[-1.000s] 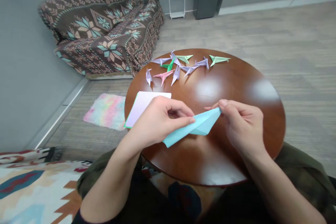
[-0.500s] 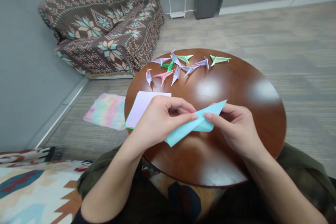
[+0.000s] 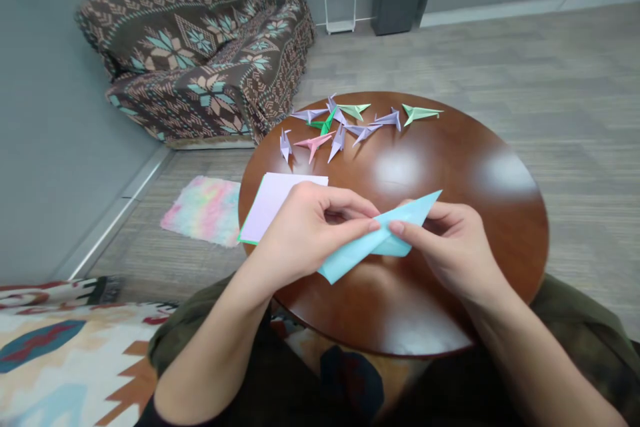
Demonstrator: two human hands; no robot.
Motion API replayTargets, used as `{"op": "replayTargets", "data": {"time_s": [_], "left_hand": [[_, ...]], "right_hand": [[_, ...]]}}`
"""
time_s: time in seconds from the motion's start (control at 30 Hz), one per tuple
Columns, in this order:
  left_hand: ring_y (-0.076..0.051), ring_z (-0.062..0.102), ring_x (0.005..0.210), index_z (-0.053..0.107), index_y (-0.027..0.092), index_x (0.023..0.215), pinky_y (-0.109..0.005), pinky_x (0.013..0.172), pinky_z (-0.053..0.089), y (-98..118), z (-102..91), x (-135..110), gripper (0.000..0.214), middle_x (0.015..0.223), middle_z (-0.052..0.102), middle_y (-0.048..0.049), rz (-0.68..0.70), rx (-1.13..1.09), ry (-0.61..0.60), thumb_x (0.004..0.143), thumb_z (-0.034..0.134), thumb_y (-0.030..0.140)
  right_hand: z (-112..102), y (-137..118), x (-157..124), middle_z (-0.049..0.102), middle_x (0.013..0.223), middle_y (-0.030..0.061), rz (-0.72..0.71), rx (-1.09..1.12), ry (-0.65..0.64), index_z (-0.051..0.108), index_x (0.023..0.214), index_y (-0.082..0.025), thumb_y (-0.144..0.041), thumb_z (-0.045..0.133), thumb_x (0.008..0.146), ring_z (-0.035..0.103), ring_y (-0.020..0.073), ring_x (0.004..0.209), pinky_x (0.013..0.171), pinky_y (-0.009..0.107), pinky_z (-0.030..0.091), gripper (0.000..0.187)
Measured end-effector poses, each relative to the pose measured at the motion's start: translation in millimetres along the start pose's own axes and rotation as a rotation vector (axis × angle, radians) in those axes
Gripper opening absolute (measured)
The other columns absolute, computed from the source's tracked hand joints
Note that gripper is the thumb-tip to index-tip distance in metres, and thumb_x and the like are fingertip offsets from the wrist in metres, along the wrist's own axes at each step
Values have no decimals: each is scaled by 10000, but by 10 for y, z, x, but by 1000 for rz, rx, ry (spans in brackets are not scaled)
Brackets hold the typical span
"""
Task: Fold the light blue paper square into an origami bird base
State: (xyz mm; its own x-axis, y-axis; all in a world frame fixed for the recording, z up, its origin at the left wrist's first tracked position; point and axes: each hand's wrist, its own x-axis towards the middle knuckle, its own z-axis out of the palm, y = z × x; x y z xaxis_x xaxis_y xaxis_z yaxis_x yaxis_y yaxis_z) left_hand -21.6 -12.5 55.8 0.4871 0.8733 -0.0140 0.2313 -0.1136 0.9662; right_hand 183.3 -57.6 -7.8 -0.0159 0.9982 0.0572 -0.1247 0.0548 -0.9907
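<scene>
A folded light-blue origami sheet (image 3: 355,250) is held tilted over the near half of the round wooden table (image 3: 515,240), w/ its sharp tip aimed toward the table's far R side & its blunter end toward the near L edge. It's pinched by both hands: by the L hand (image 3: 310,230) btwn thumb & fingers nr the middle, by the R hand (image 3: 457,243) w/ thumb pressed on the front, fingers partly hidden behind. At the table's L edge a paper stack (image 3: 277,197), lilac on top w/ green edging, is partly covered by the L hand. Nr the table's far L edge, lilac origami cranes (image 3: 285,146) are scattered w/ a pink crane (image 3: 314,143) & a dark-green crane (image 3: 326,124); a pale-green crane (image 3: 419,113) is set apart, farther R. L of the table, a fluffy pastel rug (image 3: 203,210) is laid.
</scene>
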Motion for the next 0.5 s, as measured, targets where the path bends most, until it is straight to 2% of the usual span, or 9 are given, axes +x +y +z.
{"op": "replayTargets", "data": {"time_s": [0.2,0.33,0.4,0.5], "left_hand": [[-164,761,696,844,168,880,-215,616,557,22,9,-12,75,781,825,-26,-3,0,0,831,835,225],[-164,751,698,837,169,876,-221,614,546,31,-4,-12,81,782,820,-27,-11,5,-14,823,837,230],[-166,741,692,824,168,867,-227,607,534,23,9,-14,77,773,812,-29,-34,10,-40,821,829,229],[-160,711,663,788,163,848,-233,593,506,-10,73,-15,78,744,793,-32,-89,-2,-104,830,807,236]], "right_hand": [[-3,0,-1,702,659,-5,14,3,-3,832,783,-220,-311,881,843,591,135,629,577,245,476,120],[7,-12,-1,743,702,16,23,2,12,836,795,-209,-339,899,813,643,168,650,592,273,518,146],[14,-17,0,777,750,26,33,-2,37,841,822,-212,-364,907,798,672,183,665,615,288,545,167],[5,-15,10,746,675,13,57,-4,80,813,760,-208,-406,902,794,612,156,571,547,276,503,219]]}}
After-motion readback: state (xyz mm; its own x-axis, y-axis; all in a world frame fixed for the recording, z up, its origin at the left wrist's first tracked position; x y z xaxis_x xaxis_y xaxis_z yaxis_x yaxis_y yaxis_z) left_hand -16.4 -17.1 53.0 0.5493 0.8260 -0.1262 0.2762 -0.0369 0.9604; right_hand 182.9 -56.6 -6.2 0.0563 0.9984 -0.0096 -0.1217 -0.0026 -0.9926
